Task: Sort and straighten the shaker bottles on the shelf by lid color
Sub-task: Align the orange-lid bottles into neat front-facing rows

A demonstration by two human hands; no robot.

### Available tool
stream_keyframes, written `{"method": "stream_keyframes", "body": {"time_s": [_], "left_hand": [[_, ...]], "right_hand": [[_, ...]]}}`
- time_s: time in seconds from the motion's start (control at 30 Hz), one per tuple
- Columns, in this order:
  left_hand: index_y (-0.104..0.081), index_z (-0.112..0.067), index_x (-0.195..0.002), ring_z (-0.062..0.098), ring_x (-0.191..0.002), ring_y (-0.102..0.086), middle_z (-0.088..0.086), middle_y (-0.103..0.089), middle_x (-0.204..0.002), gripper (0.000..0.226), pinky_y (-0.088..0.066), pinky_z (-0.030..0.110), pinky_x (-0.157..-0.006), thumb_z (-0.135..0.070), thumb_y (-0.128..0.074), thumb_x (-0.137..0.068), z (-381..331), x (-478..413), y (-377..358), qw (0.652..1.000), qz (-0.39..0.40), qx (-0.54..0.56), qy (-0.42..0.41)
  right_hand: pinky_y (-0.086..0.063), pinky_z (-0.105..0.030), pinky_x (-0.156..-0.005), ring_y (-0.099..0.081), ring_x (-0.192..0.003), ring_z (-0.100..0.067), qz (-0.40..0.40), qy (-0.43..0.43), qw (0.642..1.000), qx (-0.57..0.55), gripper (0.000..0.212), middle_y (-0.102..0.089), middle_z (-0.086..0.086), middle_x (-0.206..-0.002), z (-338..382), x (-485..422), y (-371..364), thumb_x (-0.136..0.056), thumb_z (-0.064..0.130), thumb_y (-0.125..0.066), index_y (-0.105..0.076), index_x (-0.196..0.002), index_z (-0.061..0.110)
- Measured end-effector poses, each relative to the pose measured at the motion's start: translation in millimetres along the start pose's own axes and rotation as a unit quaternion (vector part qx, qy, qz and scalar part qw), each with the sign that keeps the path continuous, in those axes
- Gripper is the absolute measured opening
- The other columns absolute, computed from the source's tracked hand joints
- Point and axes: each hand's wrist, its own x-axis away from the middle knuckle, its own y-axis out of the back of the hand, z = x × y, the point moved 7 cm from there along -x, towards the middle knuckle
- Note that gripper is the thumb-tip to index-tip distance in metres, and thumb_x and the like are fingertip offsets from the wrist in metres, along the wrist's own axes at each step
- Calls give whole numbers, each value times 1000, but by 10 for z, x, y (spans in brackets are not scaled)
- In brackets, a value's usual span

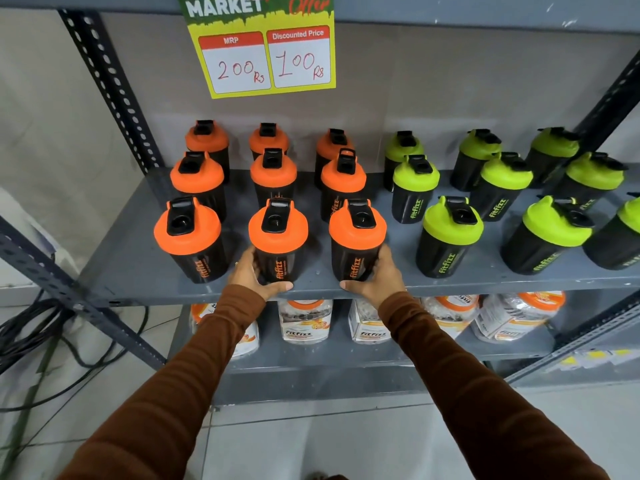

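open shelf (131,258) strip left of orange-lidded bottles (187,233), narrow gaps between rows

You are facing a painted grey metal shelf (131,268), scuffed and matt; smooth plastic shaker bottles (277,237) are showing matt lids; upper centre, a glossy paper price sign (266,60).

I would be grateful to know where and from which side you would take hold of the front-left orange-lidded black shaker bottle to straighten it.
Judging by its pose, grip the front-left orange-lidded black shaker bottle around its black body below the lid, coming from the open shelf edge in front. It stands upright, the body tapers narrower than the wide orange lid, and neighbours crowd it behind and to the right.
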Motion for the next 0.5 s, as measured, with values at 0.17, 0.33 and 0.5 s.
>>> {"method": "stream_keyframes", "body": {"time_s": [0.17,0.33,0.5], "left_hand": [[-21,-8,-138,29,-134,-32,15,-32,-146,94,-28,36,-110,1,-76,-62,12,37,8,999,18,33,10],[-31,-6,-134,19,-121,-43,14,-43,-138,61,-33,26,-100,-3,-61,-80,-86,71,24,997,-7,78,-3],[-34,-5,-132,19,-118,-44,17,-45,-137,59,-33,26,-98,-5,-61,-80,-75,59,19,998,-11,59,-3]], "right_hand": [[-38,-43,-108,-44,-127,-25,14,27,999,-19,106,-44,-10,-139,-4,77,36,-55,0,-84,-21,-139,18],[-36,-43,-110,-44,-127,-26,28,12,999,-13,89,-48,-11,-138,-3,66,73,-63,5,-82,-30,-135,14],[-36,-44,-110,-45,-128,-28,15,-4,1000,12,80,-51,-12,-136,-76,15,57,-66,9,-80,-36,-133,13]]}}
